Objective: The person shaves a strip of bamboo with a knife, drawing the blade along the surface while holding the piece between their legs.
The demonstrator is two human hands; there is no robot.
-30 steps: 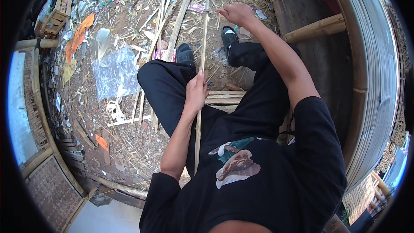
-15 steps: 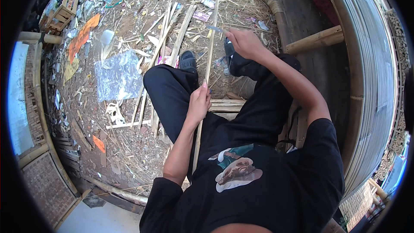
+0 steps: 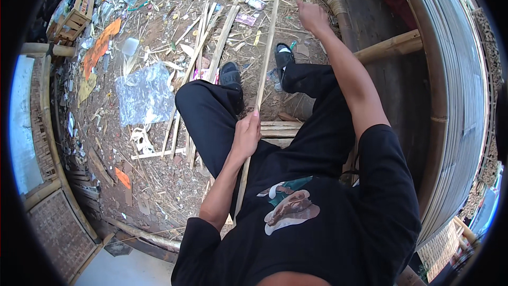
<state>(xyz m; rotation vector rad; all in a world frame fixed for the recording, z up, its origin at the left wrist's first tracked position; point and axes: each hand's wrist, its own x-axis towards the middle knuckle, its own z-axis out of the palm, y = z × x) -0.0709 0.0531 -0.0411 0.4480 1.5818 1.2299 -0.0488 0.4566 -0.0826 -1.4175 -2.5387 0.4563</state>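
Observation:
A long, pale bamboo strip [image 3: 268, 52] runs from beside my lap up between my feet, its far end near the top of the view. My left hand [image 3: 246, 133] is closed round it, close to my left thigh. Out past my right foot, my right hand [image 3: 313, 19] is raised in a closed grip, apart from the strip. It holds a knife whose blade showed clearly a moment earlier; now the blade is hard to make out against the ground.
Several split bamboo pieces [image 3: 222, 42] lie left of my feet. A clear plastic sheet [image 3: 144, 94] and an orange scrap [image 3: 100, 47] lie on the littered ground. At right is a bamboo frame [image 3: 389, 46]; a wooden crate [image 3: 79, 10] stands far left.
My right hand has moved away from me and to the right, off the strip, taking the knife along. The strip's far end has swung slightly right; my left hand stays nearly in place.

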